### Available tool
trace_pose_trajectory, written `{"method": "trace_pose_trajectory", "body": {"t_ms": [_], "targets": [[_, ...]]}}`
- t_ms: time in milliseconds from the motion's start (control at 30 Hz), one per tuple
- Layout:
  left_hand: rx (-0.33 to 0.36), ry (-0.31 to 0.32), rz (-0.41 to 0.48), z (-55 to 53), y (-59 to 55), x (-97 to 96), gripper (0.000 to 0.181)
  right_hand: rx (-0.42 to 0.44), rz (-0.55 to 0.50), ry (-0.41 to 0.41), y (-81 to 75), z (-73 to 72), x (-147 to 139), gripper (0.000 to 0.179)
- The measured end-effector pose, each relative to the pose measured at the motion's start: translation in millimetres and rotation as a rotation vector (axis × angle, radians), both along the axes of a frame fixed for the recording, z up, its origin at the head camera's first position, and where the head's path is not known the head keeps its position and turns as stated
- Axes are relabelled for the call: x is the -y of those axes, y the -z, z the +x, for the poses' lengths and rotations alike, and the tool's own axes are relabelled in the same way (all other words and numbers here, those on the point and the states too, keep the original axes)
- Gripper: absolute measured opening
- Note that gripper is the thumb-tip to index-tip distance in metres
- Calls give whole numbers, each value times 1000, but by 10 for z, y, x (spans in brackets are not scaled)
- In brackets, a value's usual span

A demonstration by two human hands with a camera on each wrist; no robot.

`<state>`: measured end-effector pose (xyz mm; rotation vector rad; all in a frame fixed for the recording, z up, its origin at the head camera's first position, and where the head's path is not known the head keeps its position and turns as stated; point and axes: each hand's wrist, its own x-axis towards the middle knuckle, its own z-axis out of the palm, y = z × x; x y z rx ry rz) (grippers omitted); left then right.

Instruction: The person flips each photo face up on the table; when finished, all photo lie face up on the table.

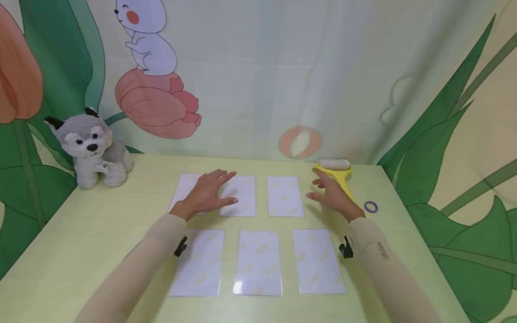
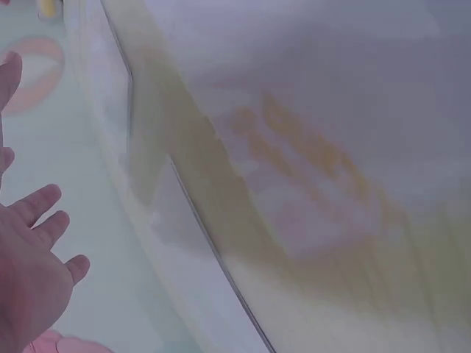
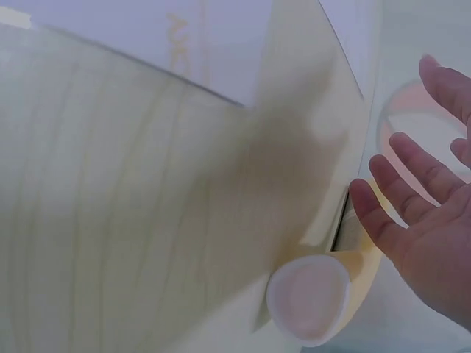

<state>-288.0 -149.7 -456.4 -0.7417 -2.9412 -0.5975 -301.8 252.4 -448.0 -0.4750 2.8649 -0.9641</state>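
Six white rectangular cards with faint yellow printing lie in two rows of three. My left hand (image 1: 204, 193) is spread above the back row, overlapping the back left card (image 1: 183, 186) and the edge of the back middle card (image 1: 244, 197); it holds nothing. To the right of the back right card (image 1: 284, 196), my right hand (image 1: 333, 196) is held with its fingers extended and nothing in them. It overlaps part of a yellow-handled lint roller (image 1: 341, 178), whose pale handle end (image 3: 309, 300) shows below the fingers in the right wrist view.
Nearer me are the front left card (image 1: 199, 264), front middle card (image 1: 258, 260) and front right card (image 1: 318, 260). A purple ring (image 1: 370, 207) lies right of the lint roller. A grey plush dog (image 1: 94, 150) sits at the back left, before a printed curtain (image 1: 258, 80).
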Motion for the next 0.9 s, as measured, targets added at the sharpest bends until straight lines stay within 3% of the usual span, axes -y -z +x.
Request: {"method": "trace_pose_trajectory", "body": {"t_ms": [233,433,633,900], "targets": [[28,38,-37,-74,35,-284,77,36,-61,-16,51,-90,29,83],[90,103,-108,-72,94,-462,78,72,-66,-24,112,-145,82,85],[92,143,-150,-77,91,-608,80,113,-6,-22,112,-241,249,94],[116,173,-227,-156,124,-838,80,139,50,-14,129,-347,374,91]]}}
